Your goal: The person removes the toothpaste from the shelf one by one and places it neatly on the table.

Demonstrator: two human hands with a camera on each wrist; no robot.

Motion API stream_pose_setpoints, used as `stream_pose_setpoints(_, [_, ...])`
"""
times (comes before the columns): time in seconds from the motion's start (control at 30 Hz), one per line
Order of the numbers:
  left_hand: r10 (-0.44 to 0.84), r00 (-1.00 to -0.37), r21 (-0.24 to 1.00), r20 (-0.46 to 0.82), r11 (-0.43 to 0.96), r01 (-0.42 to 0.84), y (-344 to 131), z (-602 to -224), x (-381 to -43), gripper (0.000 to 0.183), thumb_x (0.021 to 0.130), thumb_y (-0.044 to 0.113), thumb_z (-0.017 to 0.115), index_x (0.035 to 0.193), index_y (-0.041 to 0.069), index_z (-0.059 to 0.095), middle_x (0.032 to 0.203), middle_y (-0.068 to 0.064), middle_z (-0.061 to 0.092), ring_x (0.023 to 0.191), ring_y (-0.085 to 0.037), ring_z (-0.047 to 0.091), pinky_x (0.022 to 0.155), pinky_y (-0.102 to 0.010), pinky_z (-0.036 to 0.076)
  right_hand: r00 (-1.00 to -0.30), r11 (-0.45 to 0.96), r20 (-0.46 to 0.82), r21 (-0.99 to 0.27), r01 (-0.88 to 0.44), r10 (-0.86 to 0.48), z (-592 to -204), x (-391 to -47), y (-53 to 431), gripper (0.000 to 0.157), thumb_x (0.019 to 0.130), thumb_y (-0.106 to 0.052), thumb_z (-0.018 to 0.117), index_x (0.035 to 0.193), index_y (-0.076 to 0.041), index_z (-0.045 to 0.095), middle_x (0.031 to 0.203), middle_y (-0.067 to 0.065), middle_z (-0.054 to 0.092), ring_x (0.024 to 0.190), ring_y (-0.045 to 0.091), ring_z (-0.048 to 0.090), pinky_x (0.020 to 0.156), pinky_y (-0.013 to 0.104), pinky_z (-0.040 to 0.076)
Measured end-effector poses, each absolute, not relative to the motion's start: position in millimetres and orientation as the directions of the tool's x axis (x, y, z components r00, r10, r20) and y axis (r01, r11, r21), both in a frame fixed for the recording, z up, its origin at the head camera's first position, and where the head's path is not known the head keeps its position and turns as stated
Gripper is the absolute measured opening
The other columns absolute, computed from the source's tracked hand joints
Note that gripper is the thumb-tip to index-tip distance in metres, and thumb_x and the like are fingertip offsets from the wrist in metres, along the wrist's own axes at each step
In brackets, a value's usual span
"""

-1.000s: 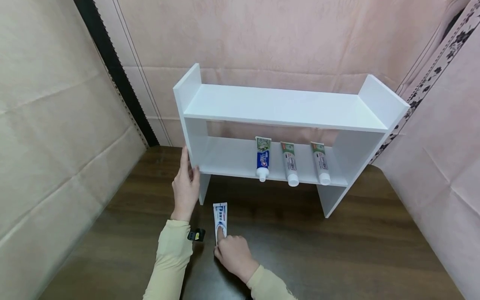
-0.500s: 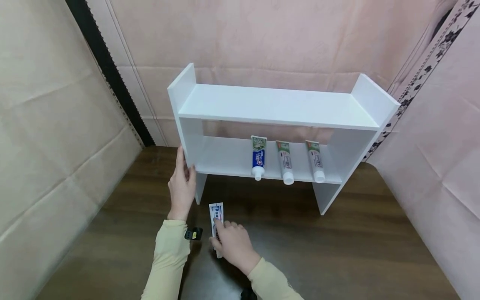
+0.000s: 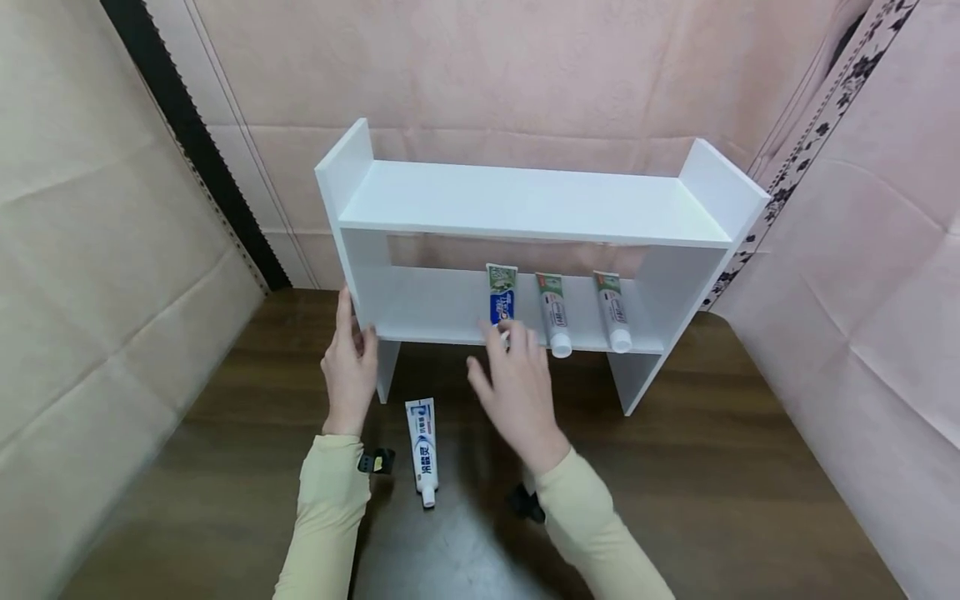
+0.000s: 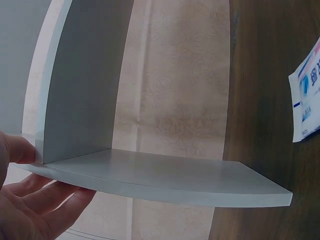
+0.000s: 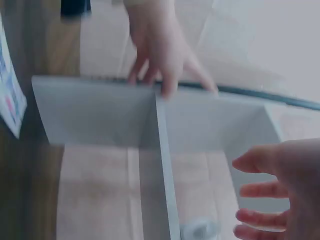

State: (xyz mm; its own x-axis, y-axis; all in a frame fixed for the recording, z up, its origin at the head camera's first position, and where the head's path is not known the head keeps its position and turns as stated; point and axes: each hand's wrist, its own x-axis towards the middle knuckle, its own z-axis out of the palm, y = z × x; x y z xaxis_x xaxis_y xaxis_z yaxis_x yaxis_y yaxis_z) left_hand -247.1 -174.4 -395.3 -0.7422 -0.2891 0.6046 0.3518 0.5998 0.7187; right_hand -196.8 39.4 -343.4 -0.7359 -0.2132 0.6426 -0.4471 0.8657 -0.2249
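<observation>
My left hand (image 3: 349, 375) grips the left side panel of a white shelf unit (image 3: 517, 198), thumb at its front edge and fingers along its outer face. My right hand (image 3: 519, 392) is in front of the lower shelf, fingers spread and holding nothing. It partly hides a blue and green toothpaste tube (image 3: 502, 293) lying there. Right of that tube, two white toothpaste tubes with green ends, a middle one (image 3: 554, 312) and a right one (image 3: 613, 310), lie with caps over the front edge. A white and blue toothpaste tube (image 3: 423, 446) lies on the table, cap toward me.
The shelf unit stands on a dark wooden table (image 3: 712, 483). Behind it hangs a pinkish cloth wall (image 3: 525, 75), with cloth walls also at left and right. The upper board (image 3: 525, 196) runs above the tubes.
My right hand has left the white and blue tube on the table and moved up and right to the lower shelf. The left hand stays on the side panel. The head view has shifted slightly.
</observation>
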Motion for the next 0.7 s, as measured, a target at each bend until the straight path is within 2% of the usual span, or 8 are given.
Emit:
stream_pose_setpoints(0.13, [-0.285,-0.751,0.719,0.596,0.605,0.342,-176.6,-394.6,-246.6,0.063,0.092,0.017,0.046,0.141,0.04,0.014,0.123,-0.016,0.056,0.095,-0.031,0.063,0.071,-0.046,0.052,-0.764,0.893,0.608,-0.195,-0.406,-0.215,-334.2,-221.8,47.9,0.051,0.084,-0.031,0.06,0.127,-0.009,0.046,0.116,0.014,0.048,0.099,0.027,0.044,0.079,0.038,0.041])
stream_pose_setpoints(0.27, [-0.287,-0.737,0.704,0.612,0.622,0.342,-176.4,-395.3,-246.5,0.062,0.092,0.016,0.046,0.142,0.037,0.015,0.122,-0.016,0.057,0.091,-0.031,0.065,0.065,-0.045,0.052,-0.789,0.909,0.562,-0.146,-0.391,-0.249,-331.2,-237.7,52.8,0.053,0.085,-0.036,0.058,0.125,-0.004,0.048,0.111,0.017,0.051,0.1,0.03,0.046,0.086,0.041,0.041])
stream_pose_setpoints(0.37, [-0.291,-0.728,0.697,0.62,0.631,0.341,-176.4,-396.5,-247.3,0.061,0.092,0.016,0.046,0.142,0.035,0.016,0.124,-0.014,0.056,0.091,-0.03,0.065,0.062,-0.043,0.051,-0.798,0.914,0.541,-0.121,-0.386,-0.265,-331.2,-244.3,54.2,0.052,0.084,-0.037,0.058,0.121,-0.002,0.052,0.104,0.019,0.054,0.096,0.031,0.048,0.086,0.041,0.041])
stream_pose_setpoints(0.53, [-0.291,-0.727,0.699,0.621,0.625,0.347,-176.2,-397.9,-249.8,0.061,0.092,0.018,0.046,0.141,0.038,0.015,0.127,-0.012,0.053,0.096,-0.03,0.063,0.063,-0.043,0.051,-0.831,0.921,0.497,-0.143,-0.364,-0.251,-334.2,-248.9,54.6,0.046,0.086,-0.034,0.056,0.118,-0.002,0.054,0.1,0.02,0.055,0.092,0.031,0.047,0.086,0.042,0.041])
stream_pose_setpoints(0.7, [-0.298,-0.73,0.712,0.615,0.608,0.351,-174.2,-396.8,-250.5,0.061,0.092,0.018,0.045,0.141,0.038,0.016,0.127,-0.012,0.054,0.097,-0.03,0.063,0.067,-0.045,0.052,-0.803,0.923,0.548,-0.136,-0.36,-0.233,-341.3,-247.4,53.3,0.039,0.085,-0.028,0.055,0.116,-0.004,0.054,0.1,0.02,0.056,0.091,0.031,0.049,0.084,0.045,0.043])
